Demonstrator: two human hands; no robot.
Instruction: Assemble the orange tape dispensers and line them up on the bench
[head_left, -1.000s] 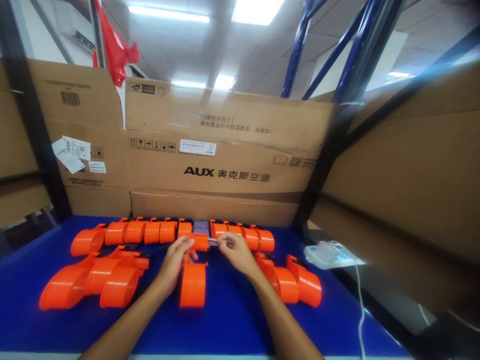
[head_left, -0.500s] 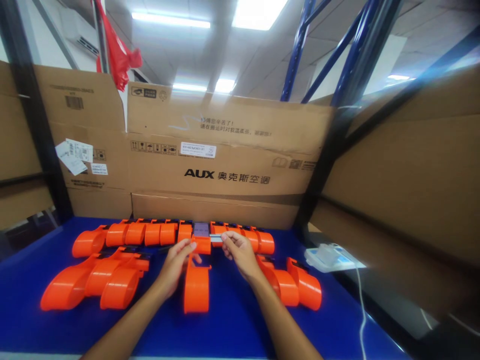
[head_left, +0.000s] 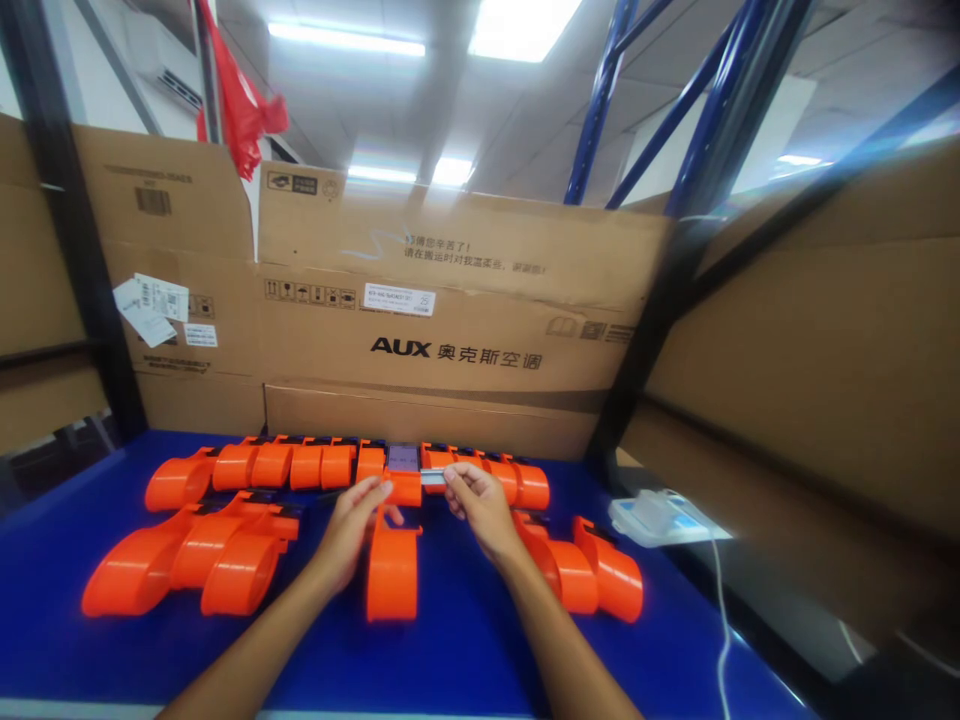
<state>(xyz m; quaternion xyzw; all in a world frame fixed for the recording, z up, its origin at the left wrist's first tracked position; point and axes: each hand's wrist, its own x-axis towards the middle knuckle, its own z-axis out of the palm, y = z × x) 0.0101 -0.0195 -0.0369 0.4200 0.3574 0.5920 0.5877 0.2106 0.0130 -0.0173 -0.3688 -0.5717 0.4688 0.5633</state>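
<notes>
My left hand (head_left: 358,525) is closed round the left side of an orange plastic loop piece (head_left: 392,575), its thumb at the upper part. The rounded loop hangs down toward me. My right hand (head_left: 476,505) pinches a thin silvery flat strip (head_left: 433,477) between thumb and fingertips. The strip's left end meets the upper right of the orange piece; whether it is inside or only against it, I cannot tell. Just behind stands a small device with a greyish screen (head_left: 403,458). Some left fingers are hidden behind the piece.
Similar orange pieces with black parts line the back of the blue table (head_left: 322,650). More orange pieces (head_left: 240,575) lie front left, others (head_left: 619,580) at right. A white plastic box (head_left: 664,517) with a white cable (head_left: 721,620) sits at the right. A cardboard wall (head_left: 450,405) closes the back.
The view has shifted very slightly. Both hands, the orange piece and the strip keep nearly the same position.
</notes>
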